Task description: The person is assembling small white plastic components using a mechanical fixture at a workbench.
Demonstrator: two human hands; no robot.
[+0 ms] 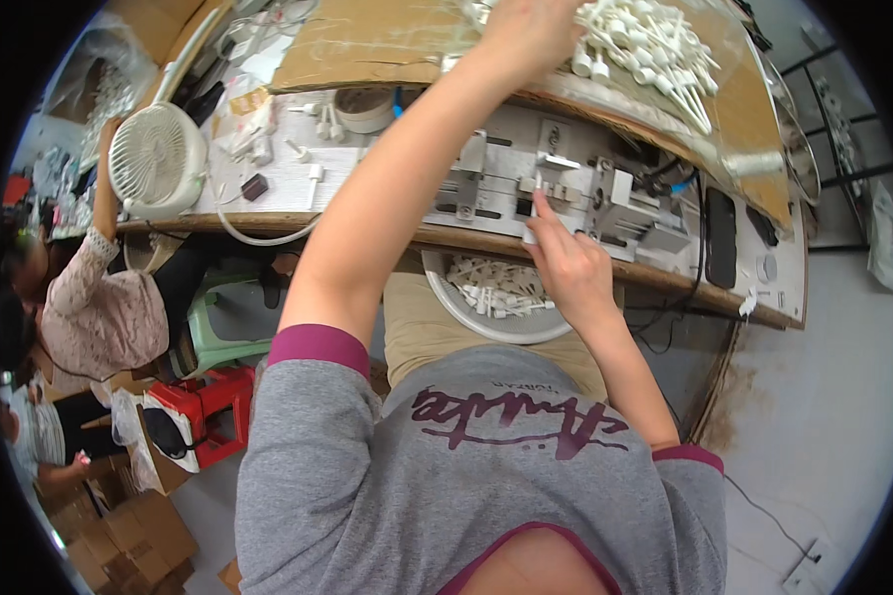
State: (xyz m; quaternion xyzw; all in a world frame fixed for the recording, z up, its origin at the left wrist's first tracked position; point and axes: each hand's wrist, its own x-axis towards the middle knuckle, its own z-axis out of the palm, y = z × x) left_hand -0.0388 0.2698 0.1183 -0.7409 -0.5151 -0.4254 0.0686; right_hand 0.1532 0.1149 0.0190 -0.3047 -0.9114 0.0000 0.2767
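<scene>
One left hand [536, 35] is held at one far pile of white pieces [655, 55], its grip hidden; one right hand [574, 270] is held, index extended, near one metal fixture [563, 162], whether anything is pinched cannot be told; one basin [519, 337] is set nearer

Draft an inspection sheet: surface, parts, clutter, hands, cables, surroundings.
Surface: white workbench, cardboard over its far side
Job's things: white parts piled on cardboard; metal fixtures; basin of white pieces at the lap
Clutter: white fan, black phone
Hands: left hand beside the pile, grip unclear; right hand at the fixtures, grip unclear
Cables: black cable beside the phone
Surroundings: green stool, red stool, cardboard boxes, co-workers at left
</scene>
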